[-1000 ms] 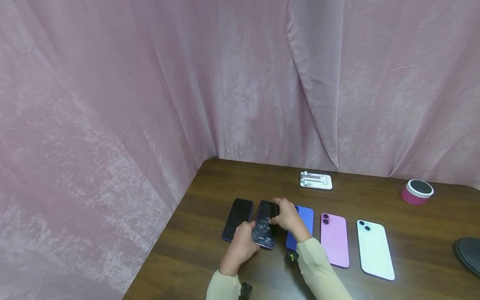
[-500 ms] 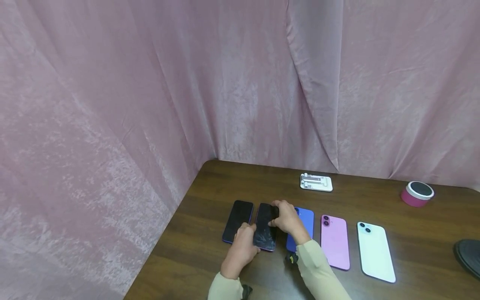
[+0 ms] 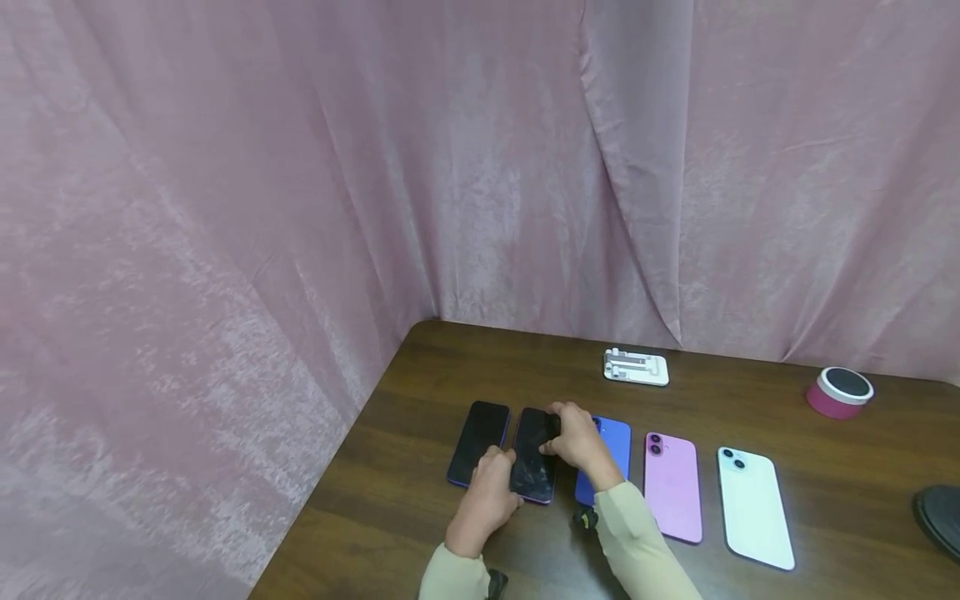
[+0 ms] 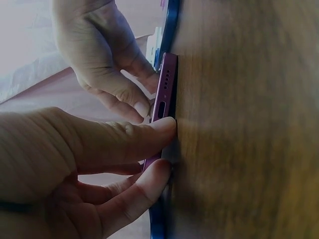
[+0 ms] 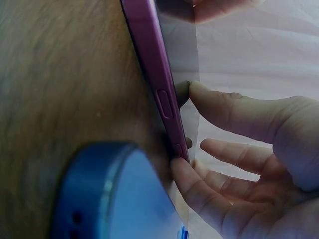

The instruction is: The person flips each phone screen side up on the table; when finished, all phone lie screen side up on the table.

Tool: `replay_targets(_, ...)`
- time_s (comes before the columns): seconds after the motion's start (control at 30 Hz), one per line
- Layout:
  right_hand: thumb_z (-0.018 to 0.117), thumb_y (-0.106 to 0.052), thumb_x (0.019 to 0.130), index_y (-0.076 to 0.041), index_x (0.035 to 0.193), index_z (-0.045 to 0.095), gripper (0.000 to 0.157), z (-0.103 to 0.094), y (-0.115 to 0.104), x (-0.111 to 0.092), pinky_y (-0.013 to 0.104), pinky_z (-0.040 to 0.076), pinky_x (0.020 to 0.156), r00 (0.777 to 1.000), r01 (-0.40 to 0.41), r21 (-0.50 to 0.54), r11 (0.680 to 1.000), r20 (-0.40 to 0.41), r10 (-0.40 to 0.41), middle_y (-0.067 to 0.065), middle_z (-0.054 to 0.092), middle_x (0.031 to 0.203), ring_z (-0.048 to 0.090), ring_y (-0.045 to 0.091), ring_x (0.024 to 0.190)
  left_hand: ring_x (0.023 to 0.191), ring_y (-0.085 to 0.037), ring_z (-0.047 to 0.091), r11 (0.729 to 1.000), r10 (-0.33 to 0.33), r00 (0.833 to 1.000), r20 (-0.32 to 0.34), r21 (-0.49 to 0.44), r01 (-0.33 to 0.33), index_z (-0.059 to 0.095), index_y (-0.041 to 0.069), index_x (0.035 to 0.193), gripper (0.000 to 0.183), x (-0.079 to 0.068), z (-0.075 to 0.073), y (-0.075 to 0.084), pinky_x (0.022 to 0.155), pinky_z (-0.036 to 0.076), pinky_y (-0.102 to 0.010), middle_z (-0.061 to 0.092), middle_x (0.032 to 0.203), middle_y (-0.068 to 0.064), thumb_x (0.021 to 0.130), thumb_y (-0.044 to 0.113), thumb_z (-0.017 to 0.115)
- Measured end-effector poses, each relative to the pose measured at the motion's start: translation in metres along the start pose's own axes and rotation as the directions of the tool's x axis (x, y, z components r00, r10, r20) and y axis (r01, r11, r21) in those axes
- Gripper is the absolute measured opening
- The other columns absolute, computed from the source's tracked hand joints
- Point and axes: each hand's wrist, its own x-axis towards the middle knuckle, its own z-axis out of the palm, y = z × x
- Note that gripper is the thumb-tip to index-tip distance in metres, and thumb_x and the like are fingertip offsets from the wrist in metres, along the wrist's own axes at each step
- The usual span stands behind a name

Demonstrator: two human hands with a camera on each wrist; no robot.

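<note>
A smartphone (image 3: 532, 471) lies screen up on the table, its dark glass smudged and its side edge purple-pink. My left hand (image 3: 486, 493) holds its lower left corner. The left wrist view shows that thumb (image 4: 164, 127) on the bottom edge beside the charging port. At the upper right of this phone, my right hand (image 3: 577, 437) has its thumb over the glass, and in the right wrist view a finger (image 5: 184, 174) touches the side edge (image 5: 157, 64) near a button. To the left lies another phone (image 3: 480, 437), dark screen up.
Right of the hands lie a blue phone (image 3: 617, 446), partly under the right arm, a pink phone (image 3: 672, 492) and a pale mint phone (image 3: 759, 512), backs up. Behind are a white folding stand (image 3: 636, 367) and a pink round device (image 3: 835, 400). A dark disc (image 3: 941, 517) sits far right.
The left hand has shifted slightly over the lower left corner of the held phone. Pale reflections on its screen have faded. The right hand and the other phones keep their places.
</note>
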Motion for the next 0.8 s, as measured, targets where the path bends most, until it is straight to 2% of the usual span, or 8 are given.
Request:
replay_targets(0.27, 0.089, 0.002, 0.07, 0.005, 0.125, 0.065, 0.06, 0.001, 0.002, -0.001, 0.054, 0.05, 0.092, 1.0, -0.016, 0.005, 1.0, 0.013, 0.016, 0.026, 0.062, 0.123, 0.06, 0.039, 0.11, 0.106, -0.042, 0.061, 1.0, -0.018, 1.0, 0.008, -0.005, 0.018, 0.063, -0.013, 0.125, 0.059, -0.001, 0.001, 0.001, 0.091, 0.052, -0.05, 0.058, 0.119, -0.028, 0.071, -0.007, 0.087)
replay_targets(0.5, 0.087, 0.002, 0.072, 0.005, 0.125, 0.064, 0.058, 0.001, 0.001, -0.001, 0.052, 0.051, 0.089, 0.999, -0.038, 0.015, 0.999, 0.012, 0.038, 0.026, 0.064, 0.122, 0.062, 0.035, 0.105, 0.106, -0.044, 0.059, 0.999, -0.001, 1.0, 0.004, -0.035, 0.001, 0.063, -0.014, 0.123, 0.056, -0.001, 0.001, -0.001, 0.09, 0.051, -0.052, 0.058, 0.117, -0.029, 0.071, -0.011, 0.084)
replay_targets(0.67, 0.083, -0.003, 0.079, 0.008, 0.127, 0.061, 0.054, -0.004, 0.001, -0.001, 0.054, 0.051, 0.09, 1.0, -0.02, 0.053, 0.998, 0.012, 0.019, 0.027, 0.064, 0.124, 0.062, 0.039, 0.108, 0.11, -0.042, 0.058, 0.995, -0.005, 1.0, 0.031, -0.096, 0.008, 0.063, -0.011, 0.125, 0.06, 0.002, -0.003, -0.003, 0.091, 0.051, -0.054, 0.058, 0.118, -0.025, 0.071, -0.001, 0.088)
replay_targets(0.8, 0.075, -0.008, 0.089, 0.009, 0.127, 0.06, 0.045, -0.009, 0.002, -0.003, 0.055, 0.051, 0.09, 1.0, 0.019, 0.116, 0.993, -0.015, -0.018, 0.026, 0.064, 0.124, 0.062, 0.042, 0.111, 0.107, -0.035, 0.058, 0.986, 0.032, 0.999, 0.028, -0.162, -0.027, 0.063, -0.005, 0.127, 0.058, 0.004, -0.006, -0.007, 0.087, 0.052, -0.051, 0.059, 0.118, -0.018, 0.076, 0.01, 0.087)
